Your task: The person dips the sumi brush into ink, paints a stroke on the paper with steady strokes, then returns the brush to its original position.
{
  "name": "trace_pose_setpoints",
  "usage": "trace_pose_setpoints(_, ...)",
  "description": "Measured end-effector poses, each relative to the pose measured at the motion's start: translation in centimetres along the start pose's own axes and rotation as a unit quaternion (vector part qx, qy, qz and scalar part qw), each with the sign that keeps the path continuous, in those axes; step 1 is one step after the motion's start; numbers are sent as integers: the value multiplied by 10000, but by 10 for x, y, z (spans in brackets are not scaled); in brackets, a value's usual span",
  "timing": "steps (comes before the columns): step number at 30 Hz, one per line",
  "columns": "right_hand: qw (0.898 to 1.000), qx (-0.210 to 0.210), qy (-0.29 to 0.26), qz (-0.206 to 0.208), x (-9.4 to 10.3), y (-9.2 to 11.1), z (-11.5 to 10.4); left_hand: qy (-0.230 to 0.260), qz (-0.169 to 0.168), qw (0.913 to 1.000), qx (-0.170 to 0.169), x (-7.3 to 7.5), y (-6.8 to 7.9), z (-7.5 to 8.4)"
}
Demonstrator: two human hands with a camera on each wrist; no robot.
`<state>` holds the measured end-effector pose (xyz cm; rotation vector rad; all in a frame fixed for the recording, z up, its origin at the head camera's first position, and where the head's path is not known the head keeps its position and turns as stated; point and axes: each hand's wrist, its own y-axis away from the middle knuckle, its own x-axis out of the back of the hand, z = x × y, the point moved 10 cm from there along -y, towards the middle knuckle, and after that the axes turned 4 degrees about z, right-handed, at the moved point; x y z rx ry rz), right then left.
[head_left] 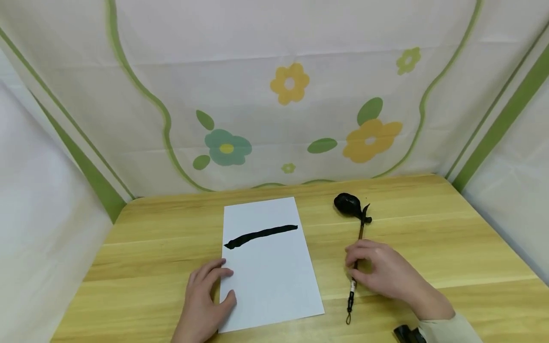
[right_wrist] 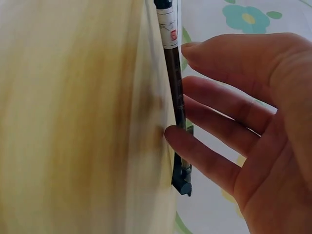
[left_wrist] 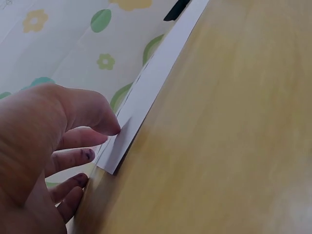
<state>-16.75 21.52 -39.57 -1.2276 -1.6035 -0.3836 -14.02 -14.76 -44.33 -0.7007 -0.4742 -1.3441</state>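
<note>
In the head view my left hand (head_left: 203, 301) is at the left edge of a white sheet of paper (head_left: 270, 281), fingers spread and fingertips over the margin. A long black ink stroke (head_left: 261, 234) runs across the sheet's upper half. My right hand (head_left: 386, 271) is over the shaft of a calligraphy brush (head_left: 361, 233), thumb and fingers apart. Up close, the thumb tip is right beside the brush (right_wrist: 174, 73) below its white label, and the other fingers extend along the shaft. The brush's black bristles point away, by a small black rest (head_left: 368, 219).
A glossy black rounded dish (head_left: 347, 204) is beside the brush tip. Near my right sleeve lies a black object (head_left: 405, 333), partly cut off by the frame. Flowered white cloth (head_left: 257, 109) stands along the back and sides of the wooden table (head_left: 163, 247).
</note>
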Motion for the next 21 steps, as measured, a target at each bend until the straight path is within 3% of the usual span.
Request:
trace_pose_setpoints(7, 9951, -763, 617, 123, 24, 2, 10, -116, -71, 9999, 1, -7, -3, 0)
trace_pose_setpoints(13, 9893, -1243, 756, 95, 37, -3, 13, -12, -116, 9998, -190, -5, -7, 3)
trace_pose_setpoints(18, 9872, -1073, 1117, 380, 52, -16, 5, 128, 131, 9968, -776, 22, -17, 18)
trace_pose_setpoints(21, 9796, -1224, 1552, 373, 67, -23, 6, -536, 382, 9933, -945, 48, -26, 28)
